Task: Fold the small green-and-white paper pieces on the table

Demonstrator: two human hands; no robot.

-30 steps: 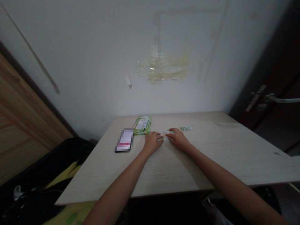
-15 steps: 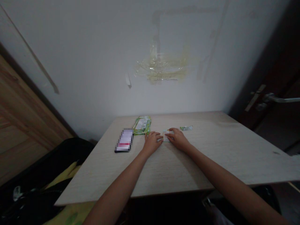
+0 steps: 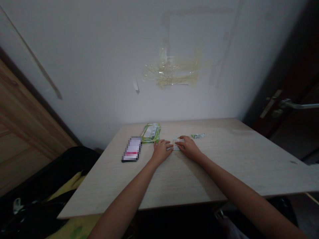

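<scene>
A small flat piece with a pale printed face and yellowish left edge (image 3: 176, 148) lies on the table between my hands; whether it is a packet or a card is too small to tell. My left hand (image 3: 161, 150) rests beside it, fingers stretched out and the tips at its left edge. From the other side my right hand (image 3: 191, 148) reaches over it, its extended fingers lying on the printed face and covering its right part. Neither hand is closed round anything.
Green-and-white packets (image 3: 151, 132) lie in a pile behind my left hand. A phone (image 3: 132, 149) with a blurred screen is left of them. Beyond my right hand sits a torn strip of wrapper (image 3: 198, 135). The pale wooden table (image 3: 224, 139) meets a taped wall (image 3: 112, 83).
</scene>
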